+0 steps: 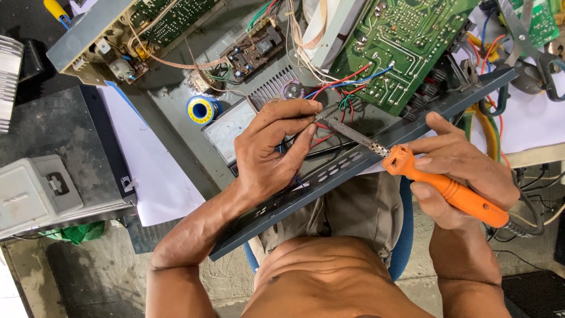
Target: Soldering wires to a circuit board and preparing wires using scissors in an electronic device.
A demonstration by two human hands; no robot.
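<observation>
Cluttered workbench, open metal chassis holding wires, right hand fingers clamped on orange soldering iron, left hand fingers pinching wire.

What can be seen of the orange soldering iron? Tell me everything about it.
The soldering iron has a bright orange handle that looks like plastic, with a flared collar, and a thin grey metal shaft with small holes near the collar. It lies slanted, tip pointing up and left. The right hand grips the handle; a dark cord leaves its rear end. The tip meets the fingertips of the left hand, by red wires, above a dark metal panel.
</observation>
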